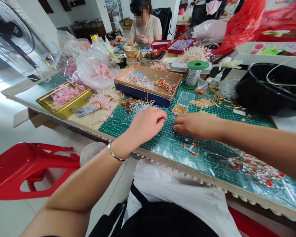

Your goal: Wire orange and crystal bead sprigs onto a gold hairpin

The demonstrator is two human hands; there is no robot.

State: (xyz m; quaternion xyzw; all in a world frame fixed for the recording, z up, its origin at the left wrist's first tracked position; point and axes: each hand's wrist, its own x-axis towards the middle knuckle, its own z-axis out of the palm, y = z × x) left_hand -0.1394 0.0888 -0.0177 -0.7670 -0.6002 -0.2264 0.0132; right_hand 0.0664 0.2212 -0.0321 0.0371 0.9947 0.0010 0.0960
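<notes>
Left hand [148, 124]: fingers curled over green mat [164, 144]; cannot tell whether pinching.
Right hand [196, 125]: fingers bent; cannot tell grip.
Bead box [186, 98]: open, near right hand.

From here I can read "THANK" in dark capitals across a red plastic bag [280, 24]. The small print on the green cutting mat [160, 144] is too faint to make out.
</notes>
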